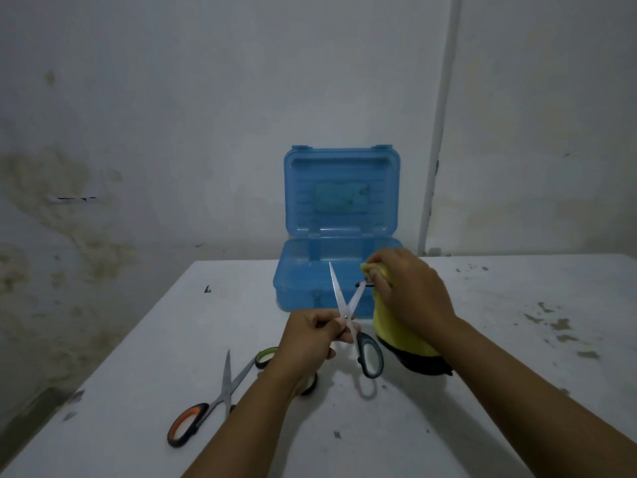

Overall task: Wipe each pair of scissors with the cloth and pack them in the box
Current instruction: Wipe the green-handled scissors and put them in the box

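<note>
My left hand [312, 334] grips an opened pair of scissors with grey-black handles [369, 353] near the pivot, blades pointing up and away. My right hand [408, 288] holds a yellow cloth [396, 331] bunched round the tip of the right blade. The cloth hangs down to the table, with a dark edge at the bottom. A blue plastic box [303, 281] stands just behind, its lid upright against the wall. On the table to the left lie scissors with orange-black handles [188, 424] and scissors with green-black handles [265, 357], partly hidden under my left forearm.
A white table [482, 426] with scuffs and paint flecks carries everything; its left edge runs diagonally down to the lower left. A stained wall stands close behind the box, with a white pipe [436, 150] running down it on the right.
</note>
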